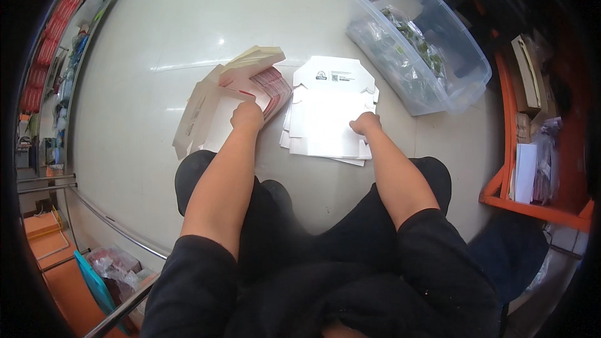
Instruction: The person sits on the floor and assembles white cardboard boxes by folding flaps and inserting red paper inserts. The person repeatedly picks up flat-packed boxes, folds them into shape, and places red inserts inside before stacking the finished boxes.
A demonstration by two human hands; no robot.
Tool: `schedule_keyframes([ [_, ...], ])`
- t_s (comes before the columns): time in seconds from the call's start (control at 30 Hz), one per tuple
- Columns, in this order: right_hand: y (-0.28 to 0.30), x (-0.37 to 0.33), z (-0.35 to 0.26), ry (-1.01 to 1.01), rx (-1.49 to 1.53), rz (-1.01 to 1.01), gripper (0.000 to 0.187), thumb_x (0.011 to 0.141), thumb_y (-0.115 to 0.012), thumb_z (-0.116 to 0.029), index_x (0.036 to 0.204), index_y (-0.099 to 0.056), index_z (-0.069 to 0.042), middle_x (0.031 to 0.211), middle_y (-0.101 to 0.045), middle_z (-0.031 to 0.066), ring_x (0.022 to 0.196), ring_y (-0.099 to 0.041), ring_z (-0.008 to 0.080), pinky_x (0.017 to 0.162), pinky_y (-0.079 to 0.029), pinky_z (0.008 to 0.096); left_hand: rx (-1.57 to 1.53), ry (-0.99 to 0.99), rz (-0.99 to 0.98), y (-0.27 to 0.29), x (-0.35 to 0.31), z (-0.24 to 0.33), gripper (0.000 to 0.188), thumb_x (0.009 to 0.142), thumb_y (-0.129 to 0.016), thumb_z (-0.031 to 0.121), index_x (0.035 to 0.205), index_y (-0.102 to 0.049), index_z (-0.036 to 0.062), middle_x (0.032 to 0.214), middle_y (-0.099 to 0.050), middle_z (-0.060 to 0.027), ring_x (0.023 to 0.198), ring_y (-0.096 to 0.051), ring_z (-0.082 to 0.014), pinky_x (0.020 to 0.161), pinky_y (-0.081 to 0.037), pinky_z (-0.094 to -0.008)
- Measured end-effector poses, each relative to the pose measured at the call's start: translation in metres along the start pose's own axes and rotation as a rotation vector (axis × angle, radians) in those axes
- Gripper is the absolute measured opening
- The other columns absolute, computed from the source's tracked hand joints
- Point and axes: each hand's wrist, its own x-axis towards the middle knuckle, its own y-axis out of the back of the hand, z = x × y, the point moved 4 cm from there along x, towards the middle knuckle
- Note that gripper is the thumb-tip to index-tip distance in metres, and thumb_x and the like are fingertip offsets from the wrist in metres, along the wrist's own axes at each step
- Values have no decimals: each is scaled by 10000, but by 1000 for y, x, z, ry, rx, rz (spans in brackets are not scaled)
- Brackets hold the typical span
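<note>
In front of me on the floor lies a stack of flat white cardboard box blanks (332,109), with small dark print near the far end of the top one. My right hand (365,123) is closed at the right edge of this stack, thumb on the top blank. To the left sits a bundle of nested, part-folded cardboard boxes (206,109), white with red inner faces showing at the right. Against the near side of that bundle, my left hand (248,117) is closed on a box edge; its fingertips are hidden.
At the far right stands a clear plastic bin (426,56) with bagged green items. An orange shelf (494,197) holding cartons and plastic bags is on the right. A metal rack (75,56) with red packages runs along the left, above a metal rail (119,228).
</note>
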Motion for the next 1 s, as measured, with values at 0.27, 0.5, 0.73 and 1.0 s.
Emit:
schedule_keyframes([
  [0.27, 14, 5, 4, -211, 242, 155, 473, 919, -679, -144, 1348, -538, 1, 1423, -514, 186, 1296, -568, 352, 1038, -520, 460, 363, -149, -579, -44, 40, 19, 425, 883, -644, 80, 1306, -679, 64, 1392, -624, -195, 1272, -617, -374, 1024, -520, -466],
  [0.5, 17, 14, 7, -210, 303, 315, 382, 896, -686, -81, 1255, -593, 11, 1285, -654, 215, 1203, -654, 344, 990, -557, 419, 426, 34, -592, -20, 38, 12, 404, 862, -672, 146, 1256, -720, 71, 1363, -647, -185, 1250, -636, -354, 1002, -535, -466],
  [0.73, 17, -1, 4, -156, 213, 225, 293, 884, -690, -90, 1161, -687, 8, 1242, -693, 214, 1151, -690, 345, 949, -575, 409, -120, 209, -58, 7, 17, 6, 436, 892, -680, 242, 1244, -682, -16, 1315, -656, -227, 1198, -663, -351, 964, -557, -403],
  [1.0, 21, -24, 6, -39, 73, 211, 288, 865, -699, -112, 1121, -738, 15, 1223, -705, 224, 1134, -699, 347, 930, -578, 400, -169, 45, 2, 14, -26, 18, 393, 1002, -521, 196, 1317, -607, -22, 1372, -612, -240, 1235, -632, -370, 982, -549, -415],
])
